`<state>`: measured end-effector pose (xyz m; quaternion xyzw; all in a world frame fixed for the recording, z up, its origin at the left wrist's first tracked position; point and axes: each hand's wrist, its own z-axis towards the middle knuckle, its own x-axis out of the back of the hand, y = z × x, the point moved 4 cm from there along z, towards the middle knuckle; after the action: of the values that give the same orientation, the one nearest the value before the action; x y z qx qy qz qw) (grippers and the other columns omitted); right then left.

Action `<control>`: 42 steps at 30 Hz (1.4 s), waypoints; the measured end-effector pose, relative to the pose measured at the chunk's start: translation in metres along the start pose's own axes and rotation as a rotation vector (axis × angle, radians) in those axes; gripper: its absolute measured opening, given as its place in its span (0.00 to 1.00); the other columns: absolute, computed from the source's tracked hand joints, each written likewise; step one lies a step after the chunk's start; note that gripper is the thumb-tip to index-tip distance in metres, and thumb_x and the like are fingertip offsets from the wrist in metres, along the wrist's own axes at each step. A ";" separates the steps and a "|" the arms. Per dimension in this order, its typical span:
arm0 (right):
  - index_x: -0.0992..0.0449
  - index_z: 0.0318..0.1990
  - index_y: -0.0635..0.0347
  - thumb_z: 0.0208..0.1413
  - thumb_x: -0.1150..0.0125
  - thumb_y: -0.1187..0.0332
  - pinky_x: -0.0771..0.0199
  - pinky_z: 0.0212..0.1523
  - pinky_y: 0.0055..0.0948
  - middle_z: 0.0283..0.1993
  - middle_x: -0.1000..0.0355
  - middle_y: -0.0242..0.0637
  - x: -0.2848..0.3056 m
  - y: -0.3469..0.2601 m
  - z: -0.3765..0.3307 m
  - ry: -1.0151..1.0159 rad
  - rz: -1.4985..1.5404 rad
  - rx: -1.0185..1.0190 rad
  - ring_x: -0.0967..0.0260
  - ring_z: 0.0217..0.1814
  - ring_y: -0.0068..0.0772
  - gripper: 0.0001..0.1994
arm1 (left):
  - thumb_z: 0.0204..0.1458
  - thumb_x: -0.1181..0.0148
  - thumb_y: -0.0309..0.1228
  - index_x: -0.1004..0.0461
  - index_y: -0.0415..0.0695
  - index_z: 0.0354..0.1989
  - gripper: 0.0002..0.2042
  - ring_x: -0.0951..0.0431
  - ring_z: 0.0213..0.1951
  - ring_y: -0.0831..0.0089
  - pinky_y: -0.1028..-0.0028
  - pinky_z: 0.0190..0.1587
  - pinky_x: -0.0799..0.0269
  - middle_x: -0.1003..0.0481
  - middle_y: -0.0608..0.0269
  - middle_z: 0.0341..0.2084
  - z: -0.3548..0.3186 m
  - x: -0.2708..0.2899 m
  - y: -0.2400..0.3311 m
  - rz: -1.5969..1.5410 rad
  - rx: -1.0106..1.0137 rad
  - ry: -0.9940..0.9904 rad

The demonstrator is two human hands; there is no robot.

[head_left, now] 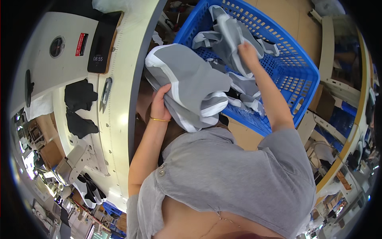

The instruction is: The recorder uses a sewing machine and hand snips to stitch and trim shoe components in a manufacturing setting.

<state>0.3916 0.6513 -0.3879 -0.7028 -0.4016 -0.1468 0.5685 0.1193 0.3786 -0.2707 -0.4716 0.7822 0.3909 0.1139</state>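
While the left hand (159, 104) clamps the grey bundle (191, 85), lift the right hand's (247, 51) pinched piece (227, 38) clear of the basket rim (306, 63).

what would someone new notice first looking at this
First the bright blue plastic basket at upper right, heaped with grey and white fabric pieces; the right hand grips one of them inside it. Next, the big grey and white bundle in the centre, held up by the left hand just left of the basket. At left, black fabric pieces lie on a pale work table.
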 end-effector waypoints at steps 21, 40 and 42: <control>0.33 0.60 0.61 0.60 0.48 0.70 0.28 0.43 0.34 0.48 0.28 0.51 0.078 -0.206 -0.182 -0.075 0.221 0.732 0.28 0.38 0.46 0.20 | 0.50 0.37 0.27 0.29 0.34 0.48 0.18 0.25 0.44 0.71 0.74 0.49 0.31 0.24 0.58 0.43 -0.030 -0.070 0.000 0.267 -0.517 0.190; 0.31 0.59 0.49 0.29 0.25 0.65 0.40 0.60 0.46 0.56 0.35 0.41 0.044 -0.280 -0.250 0.087 -0.165 1.235 0.36 0.57 0.49 0.40 | 0.67 0.65 0.42 0.55 0.47 0.71 0.27 0.47 0.70 0.60 0.60 0.70 0.48 0.49 0.53 0.69 -0.041 -0.058 0.001 -0.309 -0.192 -0.738; 0.32 0.60 0.48 0.29 0.25 0.65 0.37 0.55 0.44 0.55 0.33 0.41 0.043 -0.282 -0.243 0.054 -0.188 1.155 0.34 0.55 0.46 0.41 | 0.67 0.63 0.41 0.54 0.46 0.71 0.26 0.45 0.69 0.60 0.60 0.69 0.46 0.47 0.54 0.68 -0.038 -0.063 -0.002 -0.094 -0.261 -0.655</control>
<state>0.2735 0.4538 -0.0921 -0.2365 -0.4626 0.0280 0.8540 0.1615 0.3917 -0.2117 -0.3675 0.6251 0.6121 0.3154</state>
